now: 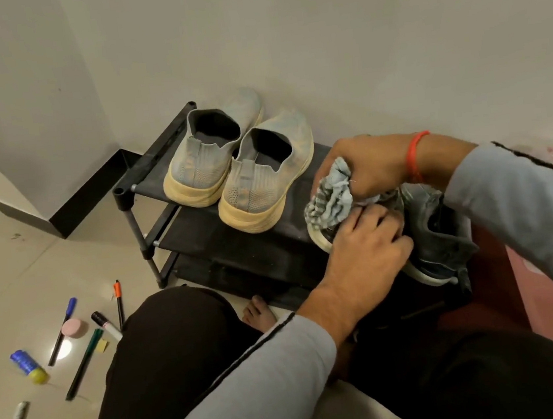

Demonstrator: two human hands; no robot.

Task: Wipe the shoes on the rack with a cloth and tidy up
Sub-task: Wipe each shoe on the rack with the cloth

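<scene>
Pair of shoes (239, 165) side by side on rack (148, 186) top shelf, heels toward viewer, wall behind. Third shoe (439, 232) w/ cloth (328, 196) to right, at rack's front edge. Pens (76, 335) on floor, left of rack.

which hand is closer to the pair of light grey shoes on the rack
Right. The right hand, gripping the cloth, is just beside the nearer light grey shoe. The left hand sits lower, on the dark shoe.

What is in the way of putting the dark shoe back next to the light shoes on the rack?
Nothing visible. The dark shoe is held by the left hand, while the right hand grips the cloth. The top shelf looks bare to the right of the light shoes.
</scene>
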